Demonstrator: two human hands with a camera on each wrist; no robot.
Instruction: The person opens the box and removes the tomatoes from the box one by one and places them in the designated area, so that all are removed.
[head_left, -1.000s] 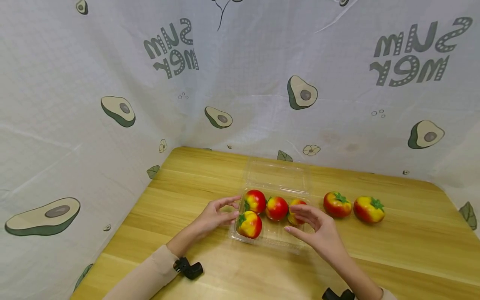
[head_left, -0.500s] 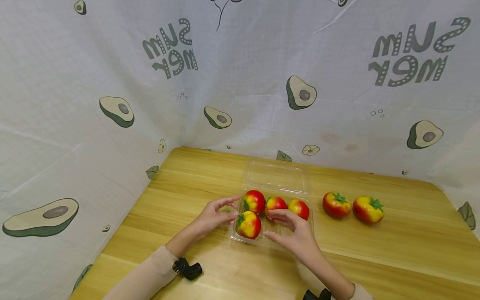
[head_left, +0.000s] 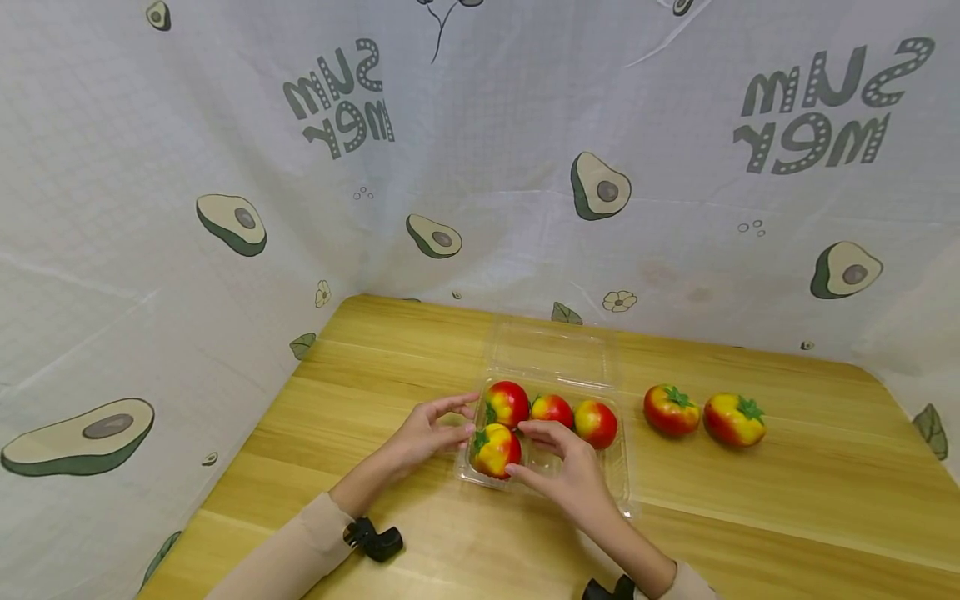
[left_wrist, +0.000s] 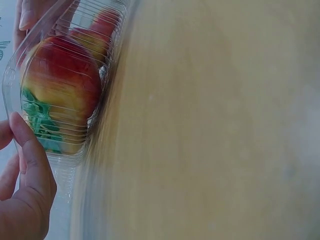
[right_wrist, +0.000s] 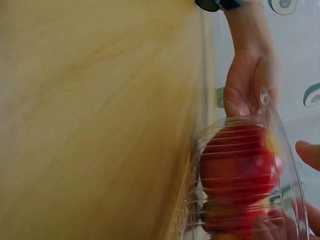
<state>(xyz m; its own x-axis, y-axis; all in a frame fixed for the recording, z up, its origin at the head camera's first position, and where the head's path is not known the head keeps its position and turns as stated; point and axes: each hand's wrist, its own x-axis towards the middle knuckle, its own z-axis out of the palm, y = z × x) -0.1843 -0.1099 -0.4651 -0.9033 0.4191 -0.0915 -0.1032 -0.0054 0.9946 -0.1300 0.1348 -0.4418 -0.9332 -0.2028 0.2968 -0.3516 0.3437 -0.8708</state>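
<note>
A clear plastic clamshell container sits on the table, its lid folded back. Inside are toy tomatoes, red and yellow with green leaves: a back-left tomato, a middle one, a right one and a front-left tomato. My left hand holds the container's left rim with thumb and fingers, beside the front-left tomato. Over the tray, my right hand has its fingers spread, fingertips right beside the front-left tomato's right side. In the right wrist view its thumb stands apart from the fruit.
Two more toy tomatoes, one tomato nearer the container and another further right, lie on the wooden table. A white curtain printed with avocados hangs along the back and left edges.
My right hand has come off the right-hand tomato and moved left across the tray to the front-left one. The left hand has kept its place on the container.
</note>
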